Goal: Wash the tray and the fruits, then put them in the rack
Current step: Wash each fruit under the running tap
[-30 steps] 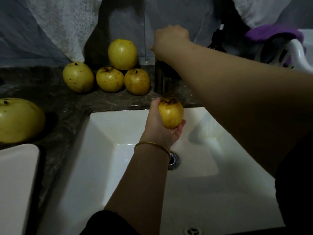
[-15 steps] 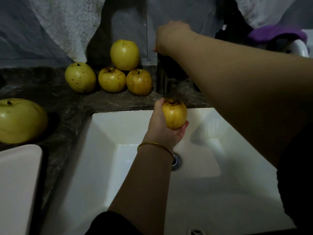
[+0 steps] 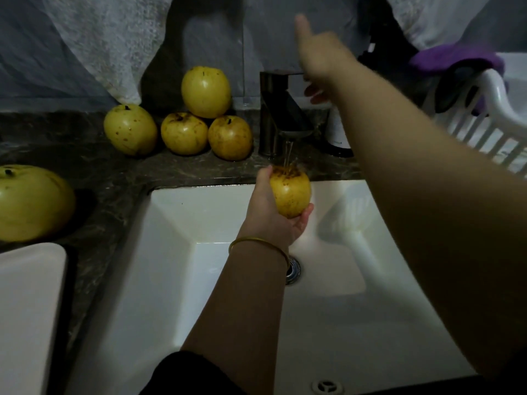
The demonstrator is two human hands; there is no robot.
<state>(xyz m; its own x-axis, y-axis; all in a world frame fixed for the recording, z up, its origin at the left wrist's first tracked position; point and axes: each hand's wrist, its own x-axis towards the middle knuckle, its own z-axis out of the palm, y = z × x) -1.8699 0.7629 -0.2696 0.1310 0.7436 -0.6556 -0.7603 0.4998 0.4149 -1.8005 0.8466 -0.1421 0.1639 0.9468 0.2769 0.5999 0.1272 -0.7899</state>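
Left to right. The white tray (image 3: 28,309) at the lower left edge and the large apple (image 3: 32,202) behind it on the dark bench (image 3: 99,172) lie as they did half a second ago. So does the heap of four apples (image 3: 205,92) by the wall, one resting on two others. Over the white sink (image 3: 176,201) the left hand (image 3: 268,220) holds the spotted apple (image 3: 290,193) in the same place, stem end up. New is a thin stream of water (image 3: 288,151) from the tap (image 3: 281,115), striking the apple's top. The fingers (image 3: 309,208) curl under the apple and round its far side, the thumb lies up its left flank, and the palm sits beneath it. The right hand (image 3: 322,61), earlier closed over the tap, is now raised off its top, blurred, with one digit pointing up. Whether its lower fingers touch the lever cannot be told. The white rack (image 3: 484,115) stands at the far right.
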